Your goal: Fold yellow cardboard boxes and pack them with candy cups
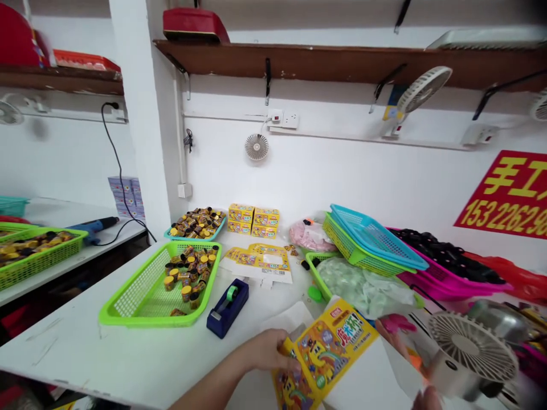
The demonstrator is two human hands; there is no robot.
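A flat yellow printed carton (pixel 331 353), with cartoon pictures and white inner flaps, is tilted over the front of the table. My left hand (pixel 273 350) pinches its left edge between thumb and fingers. On the carton's right side my right hand (pixel 395 340) is partly visible and blurred, its fingers stretched out and apart beside the white flap. Just beyond the left hand stands a dark blue tape dispenser (pixel 228 310) with a green roll. More flat yellow cartons (pixel 267 259) lie in a pile farther back.
A green basket (pixel 128 285) of small yellow-and-brown jars stands left, with a blue basket (pixel 220 229) of jars behind. Folded yellow boxes (pixel 254 219) are stacked by the wall. Baskets (pixel 376 230) and a bag of clear pieces (pixel 354 279) crowd the right, near a fan (pixel 470 347).
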